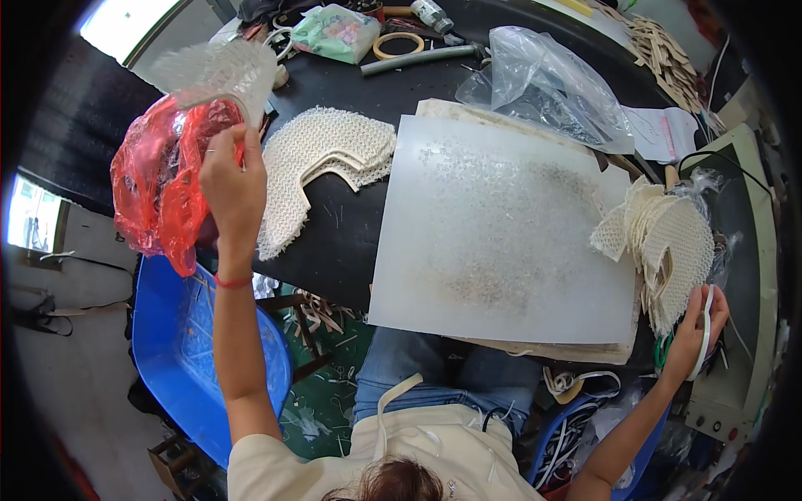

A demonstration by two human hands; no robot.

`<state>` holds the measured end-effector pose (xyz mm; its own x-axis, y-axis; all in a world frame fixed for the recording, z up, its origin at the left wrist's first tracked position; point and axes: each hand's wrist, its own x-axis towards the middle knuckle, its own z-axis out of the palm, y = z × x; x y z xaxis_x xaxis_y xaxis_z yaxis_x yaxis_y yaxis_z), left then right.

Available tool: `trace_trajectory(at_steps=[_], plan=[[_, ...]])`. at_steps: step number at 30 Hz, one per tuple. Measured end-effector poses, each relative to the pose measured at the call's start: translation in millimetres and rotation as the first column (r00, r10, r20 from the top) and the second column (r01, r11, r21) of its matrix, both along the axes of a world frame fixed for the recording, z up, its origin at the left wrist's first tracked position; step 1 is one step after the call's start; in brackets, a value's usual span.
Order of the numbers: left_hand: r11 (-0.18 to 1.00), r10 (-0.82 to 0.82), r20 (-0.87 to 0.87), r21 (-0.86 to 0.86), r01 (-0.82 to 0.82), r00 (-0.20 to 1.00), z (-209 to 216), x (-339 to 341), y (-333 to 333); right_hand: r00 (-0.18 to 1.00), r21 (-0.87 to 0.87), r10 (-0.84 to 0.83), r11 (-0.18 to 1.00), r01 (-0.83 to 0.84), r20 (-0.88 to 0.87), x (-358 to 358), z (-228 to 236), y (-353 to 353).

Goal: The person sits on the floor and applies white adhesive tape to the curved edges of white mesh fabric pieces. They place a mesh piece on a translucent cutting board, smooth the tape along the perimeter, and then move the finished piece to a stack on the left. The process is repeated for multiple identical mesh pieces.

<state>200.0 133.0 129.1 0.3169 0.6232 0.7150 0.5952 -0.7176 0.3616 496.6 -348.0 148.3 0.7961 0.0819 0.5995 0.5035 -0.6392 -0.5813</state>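
My left hand is raised at the left with its fingers pinched on the edge of a curved, translucent plastic piece. A crumpled red plastic bag lies right beside and behind that hand. At the far right, my right hand is closed on a narrow white strip. Just above it is a fanned stack of cream woven U-shaped pieces. Green handles, perhaps of scissors, show beside the right fingers. More woven curved pieces lie on the black table near my left hand.
A translucent white board with speckled marks covers the middle of the table. Behind it sit a clear plastic bag, a tape roll and a grey rod. A blue tub stands low at the left.
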Motion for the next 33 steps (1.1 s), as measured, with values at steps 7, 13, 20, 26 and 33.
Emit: trace_trajectory(at_steps=[7, 13, 20, 26, 33], plan=[[0.874, -0.41, -0.504, 0.023, 0.486, 0.761, 9, 38, -147, 0.938, 0.049, 0.266, 0.964, -0.262, -0.221, -40, 7, 37], [0.781, -0.591, -0.524, -0.185, 0.596, 0.613, -2, 35, -180, 0.872, 0.037, 0.358, 0.929, -0.367, -0.333, -80, 19, 75], [0.563, -0.822, -0.35, -0.373, 0.738, 0.45, -6, 54, -208, 0.599, 0.036, 0.626, 0.706, -0.708, -0.499, -103, 34, 126], [0.511, -0.839, -0.45, -0.459, 0.727, 0.305, -10, 36, -200, 0.381, 0.162, 0.706, 0.571, -0.805, -0.596, -99, 40, 129], [0.488, -0.846, -0.449, -0.438, 0.755, 0.286, -16, 35, -195, 0.127, 0.216, 0.661, 0.412, -0.885, -0.74, -64, -8, 147]])
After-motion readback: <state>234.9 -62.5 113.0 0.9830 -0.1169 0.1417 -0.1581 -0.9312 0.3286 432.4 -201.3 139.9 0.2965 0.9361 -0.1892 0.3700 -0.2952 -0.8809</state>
